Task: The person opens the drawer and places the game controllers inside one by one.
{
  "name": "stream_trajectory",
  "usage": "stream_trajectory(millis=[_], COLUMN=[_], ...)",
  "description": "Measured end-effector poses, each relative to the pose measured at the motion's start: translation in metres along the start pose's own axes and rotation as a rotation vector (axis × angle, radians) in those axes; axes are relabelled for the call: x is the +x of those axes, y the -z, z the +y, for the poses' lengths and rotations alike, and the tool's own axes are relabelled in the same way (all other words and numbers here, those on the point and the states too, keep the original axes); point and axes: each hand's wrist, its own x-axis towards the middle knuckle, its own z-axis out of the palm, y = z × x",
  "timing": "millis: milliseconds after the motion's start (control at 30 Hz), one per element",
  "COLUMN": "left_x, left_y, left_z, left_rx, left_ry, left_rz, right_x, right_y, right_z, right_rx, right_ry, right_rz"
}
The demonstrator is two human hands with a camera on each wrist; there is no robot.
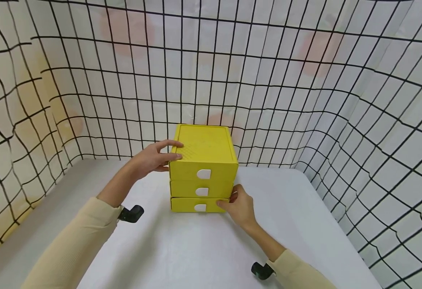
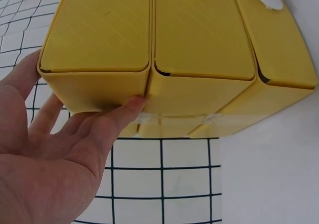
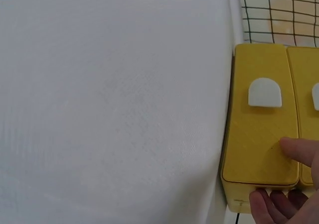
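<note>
A yellow storage box [image 1: 207,146] with three stacked drawers stands upright, its fronts facing me. Each drawer has a white rounded tab, such as the bottom one [image 3: 264,92]. My left hand [image 1: 149,160] rests at the top left edge. Some of its fairly straight fingers lie on the top, while another digit [image 2: 132,107] presses the left side. At the lower right corner my right hand [image 1: 241,206] grips the box. Its thumb [image 3: 296,148] is on the bottom drawer front [image 3: 259,149] and its bent fingers [image 3: 264,204] are against the side.
The box stands on a white-covered table [image 1: 182,249]. Around the back and sides runs a black wire grid [image 1: 268,86] with pale sheeting behind it. A black wrist mount [image 1: 131,214] is on the left wrist, another [image 1: 262,271] on the right.
</note>
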Motion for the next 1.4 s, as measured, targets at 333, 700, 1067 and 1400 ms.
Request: stream_trajectory(millis=[333,700,1067,1400], left_x=[-0.0012,-0.0011,0.001,-0.0069], left_y=[-0.0004,0.0,0.0,-0.0028], left_z=[0.002,0.0048,0.0031,-0.0049], left_rx=[0.019,0.049,0.046,0.133], left_ry=[-0.001,-0.015,-0.008,-0.067], left_rz=[0.015,0.022,0.006,0.001], right_x=[0.0038,0.0099,0.0088,0.0067], right_y=[0.0015,0.0037,0.0056,0.0082], right_z=[-0.002,-0.0002,0.0001,0.0017], right_rx=[-0.009,-0.016,-0.009,-0.121], right_ry=[0.019,0.028,0.02,-0.009], right_rz=[-0.009,-0.056,-0.047,-0.127])
